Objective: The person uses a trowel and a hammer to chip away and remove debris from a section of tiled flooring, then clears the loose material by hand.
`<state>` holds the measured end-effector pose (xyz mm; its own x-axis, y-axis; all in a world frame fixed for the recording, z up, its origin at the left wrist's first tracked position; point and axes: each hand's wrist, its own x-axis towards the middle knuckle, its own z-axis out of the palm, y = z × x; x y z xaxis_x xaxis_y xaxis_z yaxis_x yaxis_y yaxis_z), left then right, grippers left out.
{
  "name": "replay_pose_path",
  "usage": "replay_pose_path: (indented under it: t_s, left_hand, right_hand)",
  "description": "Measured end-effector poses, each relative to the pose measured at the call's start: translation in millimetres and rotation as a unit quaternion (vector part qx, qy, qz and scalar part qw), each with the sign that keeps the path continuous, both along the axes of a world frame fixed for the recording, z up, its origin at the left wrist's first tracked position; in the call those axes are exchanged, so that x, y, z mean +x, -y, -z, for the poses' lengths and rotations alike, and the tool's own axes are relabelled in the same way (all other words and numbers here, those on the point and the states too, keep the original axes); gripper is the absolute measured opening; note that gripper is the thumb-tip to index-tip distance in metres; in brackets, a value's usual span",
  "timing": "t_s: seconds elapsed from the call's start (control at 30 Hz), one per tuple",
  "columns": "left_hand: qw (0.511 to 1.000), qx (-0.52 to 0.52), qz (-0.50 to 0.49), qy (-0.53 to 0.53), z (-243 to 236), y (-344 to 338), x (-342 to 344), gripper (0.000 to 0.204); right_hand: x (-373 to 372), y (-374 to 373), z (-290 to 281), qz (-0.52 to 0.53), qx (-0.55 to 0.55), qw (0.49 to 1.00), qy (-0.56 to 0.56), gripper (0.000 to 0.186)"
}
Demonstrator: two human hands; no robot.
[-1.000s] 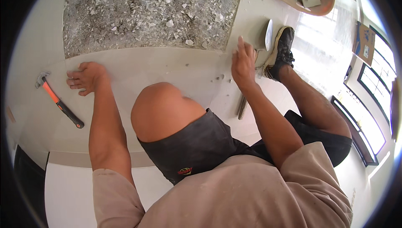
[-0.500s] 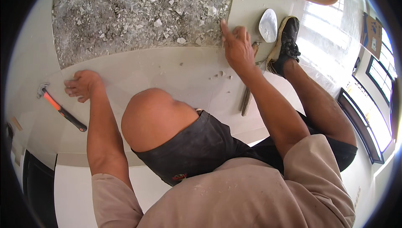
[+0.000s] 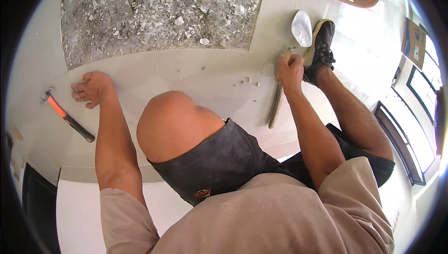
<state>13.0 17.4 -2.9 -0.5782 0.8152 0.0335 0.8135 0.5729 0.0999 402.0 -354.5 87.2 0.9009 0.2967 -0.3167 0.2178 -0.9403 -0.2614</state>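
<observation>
My left hand (image 3: 94, 89) lies on the pale floor tiles with its fingers apart, holding nothing. Near its fingers is a claw hammer (image 3: 66, 117) with an orange and black handle. On the other side, my right hand (image 3: 291, 71) has its fingers curled round the wooden handle of a trowel (image 3: 301, 29). The trowel's rounded, pale metal blade lies on the floor beside my black shoe (image 3: 322, 44). A long metal bar (image 3: 276, 108) rests on the tiles just below that hand, its upper end partly hidden.
A rough, sunken patch (image 3: 154, 18) strewn with broken chips spans the far floor, bounded by tile edges. An orange-rimmed basin (image 3: 371, 2) of broken pieces stands far right. Small crumbs (image 3: 248, 81) lie before my bent knee (image 3: 175, 123). A cardboard box (image 3: 414, 43) stands at the right.
My right hand has drawn back from the corner of the rough patch, toward me and to the right, and closed round the trowel handle. My left hand has stayed on the floor.
</observation>
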Motion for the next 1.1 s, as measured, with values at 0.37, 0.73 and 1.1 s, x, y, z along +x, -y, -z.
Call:
replay_pose_path:
  t_s: [0.37, 0.73, 1.1]
  left_hand:
    - [0.999, 0.027, 0.006, 0.016, -2, 2, -5, 0.064]
    - [0.998, 0.03, 0.023, 0.057, -2, 2, -11, 0.065]
    - [0.997, 0.037, 0.023, 0.057, -3, 2, -10, 0.065]
  right_hand:
    - [-21, -77, -54, 0.027, 0.163, 0.966, -0.197, 0.035]
    - [-6, -109, -30, 0.044, 0.129, 0.956, -0.259, 0.037]
    - [-6, -103, -19, 0.024, 0.131, 0.96, -0.246, 0.038]
